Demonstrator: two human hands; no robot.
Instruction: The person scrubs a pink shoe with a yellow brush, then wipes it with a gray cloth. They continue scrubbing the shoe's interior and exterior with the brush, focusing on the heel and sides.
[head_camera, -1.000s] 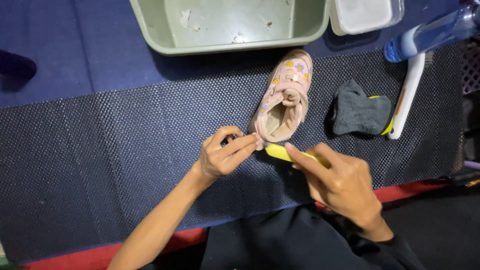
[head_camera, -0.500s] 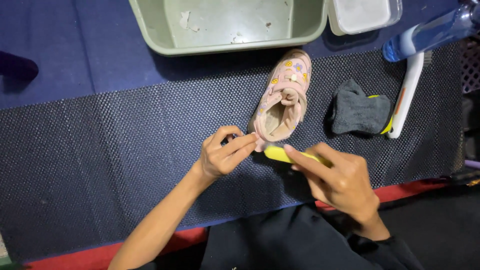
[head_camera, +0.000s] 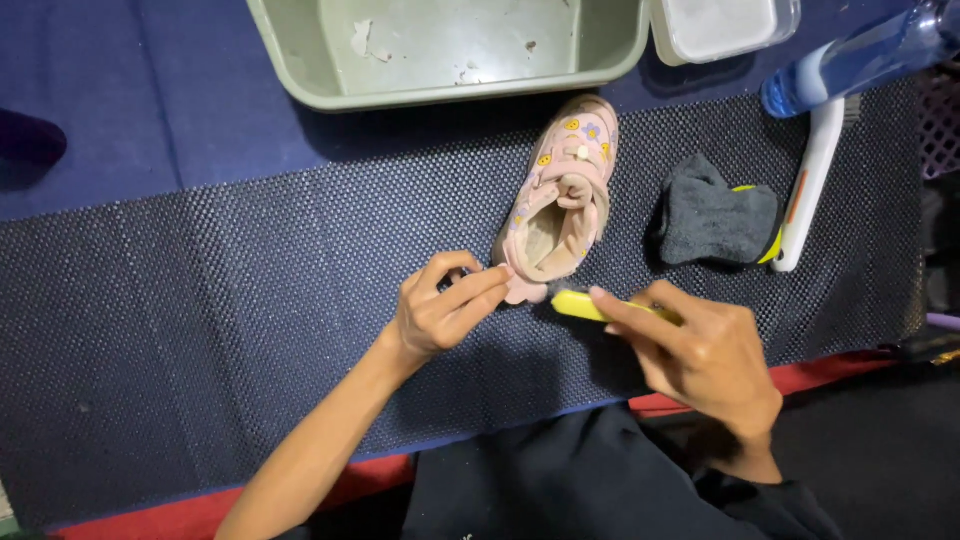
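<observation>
We see a small pink shoe (head_camera: 560, 205) on the dark mesh mat (head_camera: 200, 330) covering the table, its toe almost touching the green basin (head_camera: 300, 70), its heel toward us, long axis leaning slightly right. Yellow face patches dot its strap. Our left hand (head_camera: 440, 312) pinches the heel with fingers together; our right hand (head_camera: 700, 350) is clamped on a yellow brush (head_camera: 580, 305) at the heel. A grey sock (head_camera: 710, 215) and white brush (head_camera: 810, 180) lie right.

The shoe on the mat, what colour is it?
The shoe is pale pink with small yellow decorations, seen in the head view.
</observation>
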